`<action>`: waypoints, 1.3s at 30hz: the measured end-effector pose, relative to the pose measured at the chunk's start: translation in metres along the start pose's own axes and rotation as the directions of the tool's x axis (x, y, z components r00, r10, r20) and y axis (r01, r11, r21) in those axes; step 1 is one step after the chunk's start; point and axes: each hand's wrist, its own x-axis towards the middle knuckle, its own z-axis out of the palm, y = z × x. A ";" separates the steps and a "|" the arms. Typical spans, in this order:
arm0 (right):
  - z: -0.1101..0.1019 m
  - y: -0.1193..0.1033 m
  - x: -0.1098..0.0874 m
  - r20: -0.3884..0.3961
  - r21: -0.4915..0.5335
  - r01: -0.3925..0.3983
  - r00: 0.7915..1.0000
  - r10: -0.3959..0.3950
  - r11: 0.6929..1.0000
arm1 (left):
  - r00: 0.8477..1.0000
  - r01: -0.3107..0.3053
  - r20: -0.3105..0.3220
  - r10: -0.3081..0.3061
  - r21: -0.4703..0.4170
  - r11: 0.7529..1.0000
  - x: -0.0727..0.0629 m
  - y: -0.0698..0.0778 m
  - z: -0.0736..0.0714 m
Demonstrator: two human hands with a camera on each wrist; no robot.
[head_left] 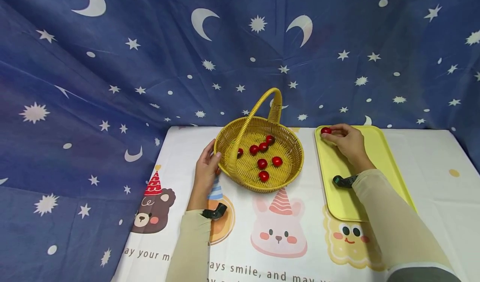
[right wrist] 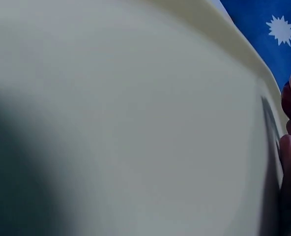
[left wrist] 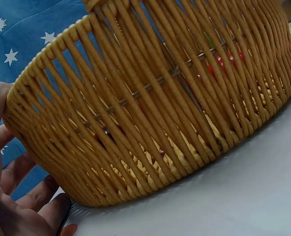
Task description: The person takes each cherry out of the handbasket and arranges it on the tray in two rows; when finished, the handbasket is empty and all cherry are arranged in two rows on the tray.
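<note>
red fruit [head_left: 326,130] pinched, right hand [head_left: 348,142] at tray [head_left: 376,157] corner

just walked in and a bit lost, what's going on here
A person's right hand pinches a small red fruit at the far left corner of the yellow tray. The left hand holds the side of the basket, which stands to the left of the tray. Seven more fruits can be seen lying in the basket.
</note>
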 end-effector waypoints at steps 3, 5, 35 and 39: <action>0.000 0.004 0.001 -0.008 -0.012 0.023 1.000 -0.023 1.000 | 1.000 0.017 0.002 -0.017 -0.005 1.000 -0.001 0.000 0.000; 0.001 0.007 0.002 -0.014 -0.040 0.044 0.999 -0.045 0.998 | 1.000 0.020 0.003 -0.020 -0.009 1.000 0.000 0.001 0.000; 0.002 0.007 0.004 0.002 -0.288 0.066 0.998 -0.068 0.955 | 1.000 0.011 0.016 -0.012 0.030 0.999 -0.001 0.001 -0.001; 0.002 0.006 0.004 -0.003 -0.297 0.062 0.998 -0.066 0.953 | 1.000 0.004 0.016 -0.004 0.029 1.000 -0.001 0.001 -0.001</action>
